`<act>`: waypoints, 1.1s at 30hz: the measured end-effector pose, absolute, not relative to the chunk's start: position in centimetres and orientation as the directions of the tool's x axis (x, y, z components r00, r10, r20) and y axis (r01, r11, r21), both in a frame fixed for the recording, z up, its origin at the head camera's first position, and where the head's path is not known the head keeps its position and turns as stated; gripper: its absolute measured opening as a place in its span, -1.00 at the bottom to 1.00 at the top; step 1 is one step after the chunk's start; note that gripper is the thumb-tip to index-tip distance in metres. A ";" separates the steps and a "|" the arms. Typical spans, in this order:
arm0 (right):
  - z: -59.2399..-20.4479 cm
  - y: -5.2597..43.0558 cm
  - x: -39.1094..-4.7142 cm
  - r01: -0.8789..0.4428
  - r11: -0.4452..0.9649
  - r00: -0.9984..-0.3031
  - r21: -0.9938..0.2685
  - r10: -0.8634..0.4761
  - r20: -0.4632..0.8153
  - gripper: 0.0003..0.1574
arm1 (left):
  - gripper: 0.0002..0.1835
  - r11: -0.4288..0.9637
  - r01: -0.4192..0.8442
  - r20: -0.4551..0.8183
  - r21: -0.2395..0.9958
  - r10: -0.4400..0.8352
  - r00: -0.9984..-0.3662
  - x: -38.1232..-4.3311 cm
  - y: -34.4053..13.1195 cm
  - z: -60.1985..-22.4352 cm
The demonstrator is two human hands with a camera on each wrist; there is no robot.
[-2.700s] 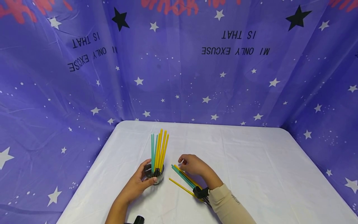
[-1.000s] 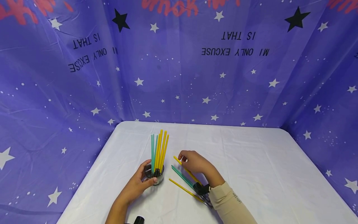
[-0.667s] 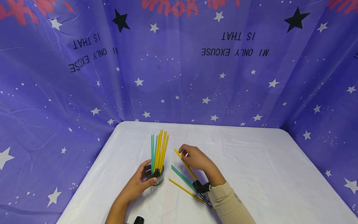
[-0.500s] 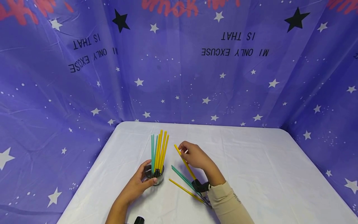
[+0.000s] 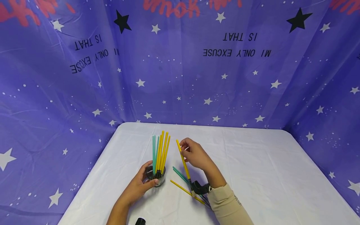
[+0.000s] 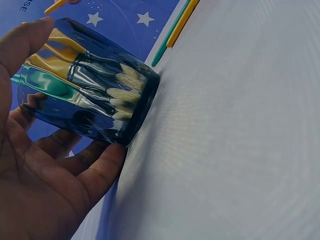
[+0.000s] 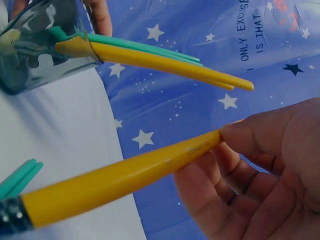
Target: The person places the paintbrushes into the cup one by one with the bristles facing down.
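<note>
My left hand (image 5: 139, 182) holds a clear drinking glass (image 6: 85, 117) on the table, thumb on one side and fingers round the other. Inside it stand several paintbrushes with yellow handles (image 5: 163, 150) and teal handles (image 5: 153, 151), pale bristles (image 6: 127, 79) down at the glass bottom. To the right, my right hand (image 5: 196, 155) pinches a yellow paintbrush (image 5: 183, 159) by its handle, between thumb and fingers. That brush is tilted, bristle end low. Below it lie two teal paintbrushes (image 5: 179, 172) and another yellow paintbrush (image 5: 182, 188), their bristle ends partly hidden by the right wrist.
A white cloth covers the table (image 5: 247, 162). Purple curtains (image 5: 197, 78) with stars and lettering hang behind it and on both sides. A black wrist camera (image 5: 200, 188) sits under the right wrist, over the lying brushes.
My right hand has taken hold of a yellow paintbrush from the lying group and raised it up and away, tilting it steeper. The left hand and the glass have stayed put.
</note>
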State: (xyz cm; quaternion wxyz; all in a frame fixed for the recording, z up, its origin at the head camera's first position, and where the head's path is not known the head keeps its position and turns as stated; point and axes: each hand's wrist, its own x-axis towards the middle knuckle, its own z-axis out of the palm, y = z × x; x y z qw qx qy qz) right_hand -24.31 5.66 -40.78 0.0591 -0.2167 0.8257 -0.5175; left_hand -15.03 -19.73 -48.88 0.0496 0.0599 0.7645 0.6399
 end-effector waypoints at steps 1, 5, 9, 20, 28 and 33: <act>-40.7 5.6 -24.3 -0.298 0.358 -0.900 -0.885 -0.413 0.137 -0.80 | -0.13 0.173 0.024 -0.002 0.985 0.152 -0.988 -15.0 -19.7 -48.9; -40.5 5.3 -24.0 -0.288 0.320 -0.913 -0.903 -0.376 0.158 -0.78 | -0.13 0.174 0.024 -0.003 0.984 0.154 -0.988 -15.1 -19.7 -48.9; -40.4 4.8 -23.6 -0.269 0.296 -0.927 -0.917 -0.337 0.163 -0.77 | -0.13 0.176 0.023 -0.004 0.984 0.150 -0.989 -15.1 -19.7 -49.0; -39.4 3.9 -23.5 -0.274 0.220 -0.943 -0.936 -0.251 0.217 -0.75 | -0.13 0.164 0.023 -0.004 0.986 0.159 -0.987 -15.1 -19.9 -49.0; -38.0 3.3 -23.4 -0.282 0.158 -0.944 -0.946 -0.219 0.245 -0.74 | -0.12 0.177 0.013 -0.015 0.984 0.154 -0.988 -15.1 -19.9 -48.9; -37.1 2.9 -23.8 -0.310 0.128 -0.936 -0.942 -0.212 0.279 -0.74 | -0.12 0.179 0.009 -0.019 0.984 0.151 -0.988 -15.1 -19.9 -48.8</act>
